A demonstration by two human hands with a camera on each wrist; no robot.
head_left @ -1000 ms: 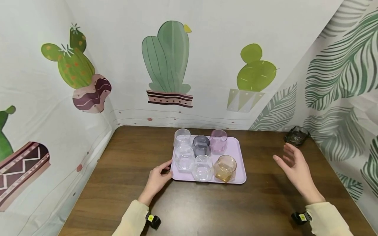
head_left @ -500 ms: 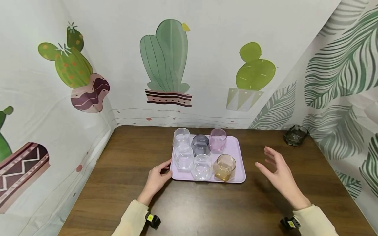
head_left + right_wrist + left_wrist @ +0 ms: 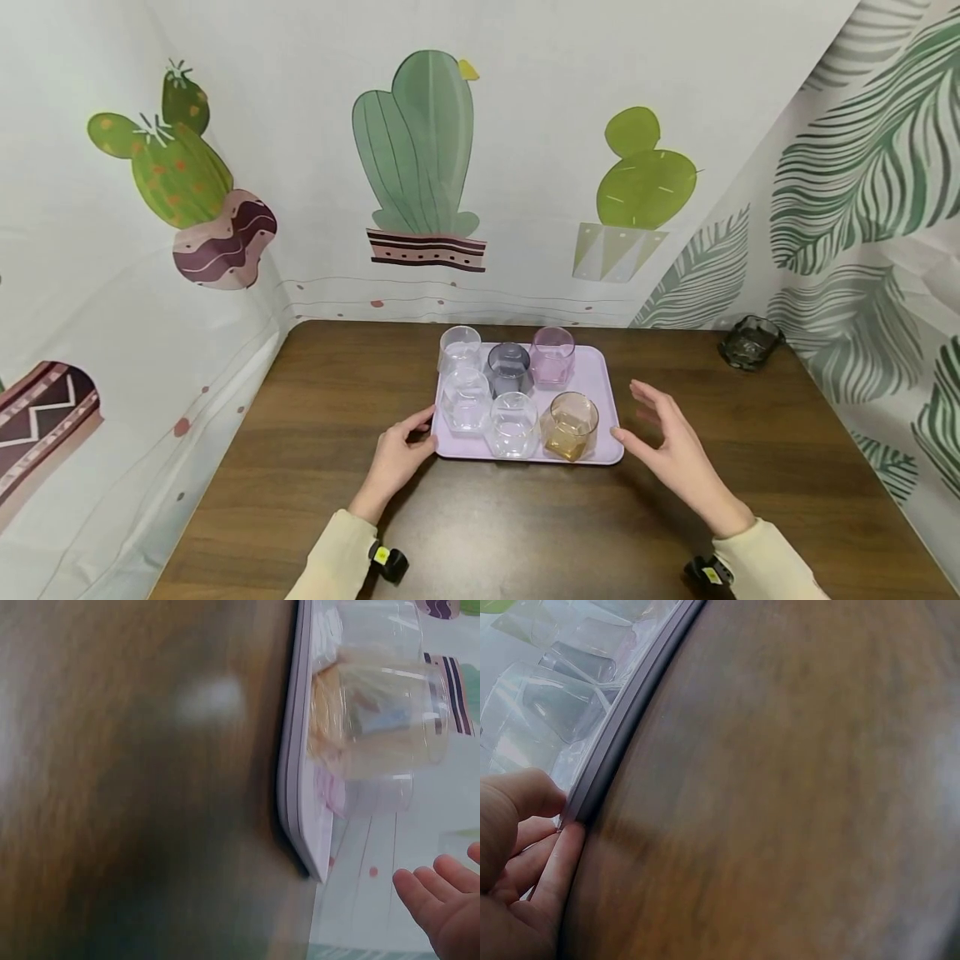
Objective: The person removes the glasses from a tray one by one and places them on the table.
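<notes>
A pale purple tray (image 3: pixel 604 400) bears several drinking glasses: clear ones such as the front clear glass (image 3: pixel 513 427), a dark grey glass (image 3: pixel 509 371), a pink glass (image 3: pixel 552 357) and an amber glass (image 3: pixel 572 427) at the front right. My left hand (image 3: pixel 400 454) grips the tray's left edge, thumb and fingers pinching the rim in the left wrist view. Beside the tray's right edge, my right hand (image 3: pixel 678 458) has its fingers extended and spread from the thumb, holding nothing. The right wrist view shows its fingers apart from the rim.
A dark glass ashtray (image 3: pixel 751 342) sits in the far right corner of the brown wooden table (image 3: pixel 510 533). Behind the table stands a backdrop (image 3: pixel 525 167) printed with cacti and leaves.
My right hand has moved left, from near the dark ashtray to the tray's right edge. My left hand and the tray have stayed where they were.
</notes>
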